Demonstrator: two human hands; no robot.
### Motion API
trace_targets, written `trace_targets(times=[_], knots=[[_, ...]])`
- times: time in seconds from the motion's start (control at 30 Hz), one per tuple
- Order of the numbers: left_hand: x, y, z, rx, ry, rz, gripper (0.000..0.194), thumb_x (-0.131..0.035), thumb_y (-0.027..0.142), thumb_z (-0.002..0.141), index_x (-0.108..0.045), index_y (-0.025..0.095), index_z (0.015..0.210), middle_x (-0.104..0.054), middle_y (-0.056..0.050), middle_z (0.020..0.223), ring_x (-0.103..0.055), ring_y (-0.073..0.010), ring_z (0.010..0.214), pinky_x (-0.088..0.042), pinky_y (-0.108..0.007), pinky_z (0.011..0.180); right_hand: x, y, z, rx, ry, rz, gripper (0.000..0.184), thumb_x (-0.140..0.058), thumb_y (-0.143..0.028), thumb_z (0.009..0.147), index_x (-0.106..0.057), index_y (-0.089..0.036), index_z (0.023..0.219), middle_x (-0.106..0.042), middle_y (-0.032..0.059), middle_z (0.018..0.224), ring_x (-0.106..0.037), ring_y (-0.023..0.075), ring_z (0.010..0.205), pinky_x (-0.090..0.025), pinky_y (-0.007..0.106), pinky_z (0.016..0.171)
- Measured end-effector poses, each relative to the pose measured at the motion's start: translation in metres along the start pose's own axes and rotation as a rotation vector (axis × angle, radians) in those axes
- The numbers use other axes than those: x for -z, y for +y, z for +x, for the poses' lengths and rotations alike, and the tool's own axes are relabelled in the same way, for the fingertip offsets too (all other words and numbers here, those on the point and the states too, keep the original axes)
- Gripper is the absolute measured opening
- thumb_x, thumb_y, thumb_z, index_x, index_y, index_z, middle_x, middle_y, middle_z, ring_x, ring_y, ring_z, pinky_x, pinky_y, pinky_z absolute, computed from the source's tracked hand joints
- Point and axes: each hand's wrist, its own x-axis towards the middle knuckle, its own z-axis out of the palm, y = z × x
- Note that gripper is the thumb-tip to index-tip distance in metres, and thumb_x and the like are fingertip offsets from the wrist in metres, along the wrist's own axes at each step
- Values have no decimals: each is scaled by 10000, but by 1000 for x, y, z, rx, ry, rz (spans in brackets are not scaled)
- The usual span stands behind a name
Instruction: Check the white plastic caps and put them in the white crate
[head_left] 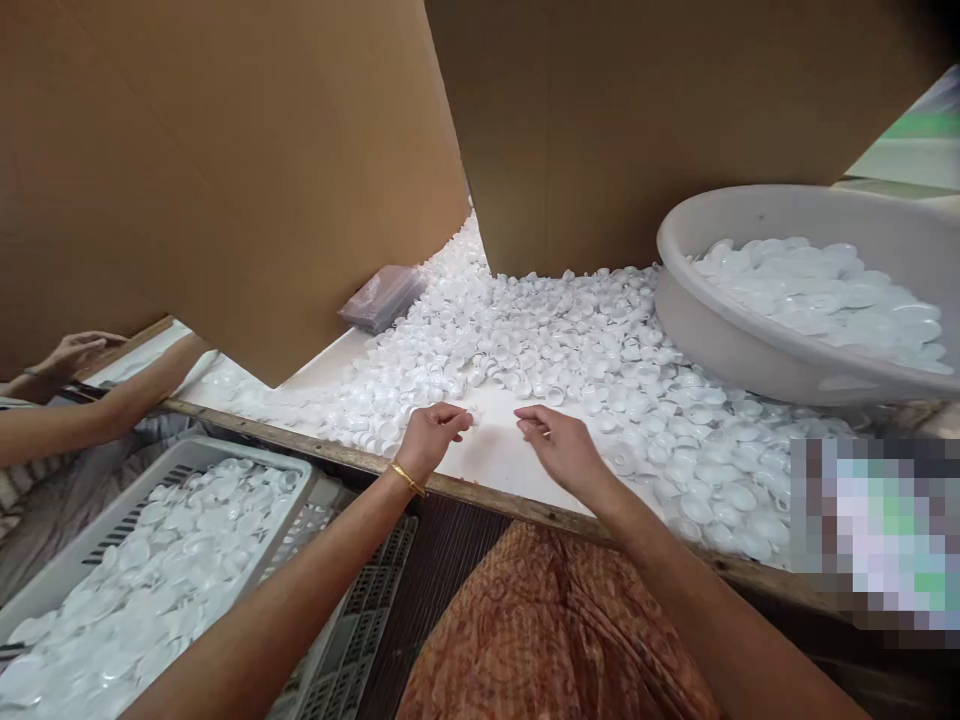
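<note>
A large heap of small white plastic caps [555,330] covers the white table [495,450]. My left hand [429,436], with a gold bangle on the wrist, pinches a small white cap [472,415] at the near edge of the heap. My right hand [561,448] rests beside it on the bare patch of table, its fingers curled with the tips close together; whether they hold a cap I cannot tell.
A grey basin [750,340] full of white caps sits at the right. A grey slotted crate [225,465] of caps stands low left. Tall cardboard sheets [225,170] lean behind the heap. Another person's arms [90,395] reach in at the left. A plastic bag [382,297] lies mid-left.
</note>
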Motion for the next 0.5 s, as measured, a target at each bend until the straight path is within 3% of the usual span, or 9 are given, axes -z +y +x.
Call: trace_targets(times=[0.1,0.2,0.33,0.5], knots=[[-2,6,-4,-49,40,-8,197,-617,332,674,-659,140,668,-600,-15,690,-523,-107,566,-462,-236,524,-29,-16,1,-271,-112,485,327,-482,-219,837,-529,-148,1153,-642,104,973,-637,161,757,-505,343,751],[-7,9,-10,-208,66,96,144,-591,279,718,-665,163,674,-597,-14,703,-542,-117,623,-450,-232,549,-44,-22,0,-346,-166,845,288,-531,-248,790,-576,-130,1049,-637,94,952,-643,154,718,-501,360,793],[-12,10,-16,-457,107,324,141,-539,192,784,-673,169,743,-580,-21,702,-542,-119,665,-421,-238,601,-44,-26,-5,-256,-196,948,296,-609,-303,692,-627,-136,936,-650,58,922,-634,162,771,-474,356,847],[-19,3,-22,-619,127,491,193,-475,180,845,-642,159,750,-564,-35,724,-535,-122,671,-419,-236,613,-43,-36,-10,-260,-188,931,253,-654,-302,634,-639,-130,819,-665,50,825,-621,175,795,-458,366,856]])
